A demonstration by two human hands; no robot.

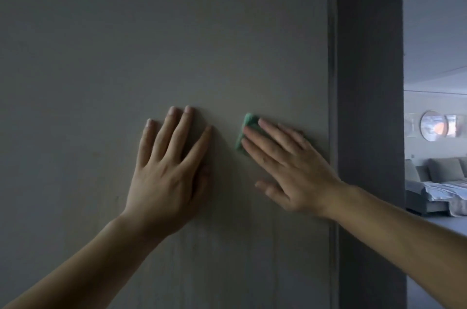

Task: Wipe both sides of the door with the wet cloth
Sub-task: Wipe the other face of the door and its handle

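A dark grey upright post (pixel 369 106) stands in dim light. To its right a brighter room opens. It has a pale wall (pixel 429 30) with a round framed disc (pixel 433 126), perhaps a mirror. Below the disc is a grey sofa (pixel 439 166) with rumpled pale bedding (pixel 444 188) in front. Grey floor (pixel 429 226) lies lower, beside the post.

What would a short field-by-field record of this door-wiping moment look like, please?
surface: grey door, filling most of the view
support: left hand flat on the door, fingers spread, holding nothing
wiping: right hand presses the green cloth against the door with straight fingers
cloth position: mostly under the fingers, near the door's right edge
background: sofa and round mirror in the room at right
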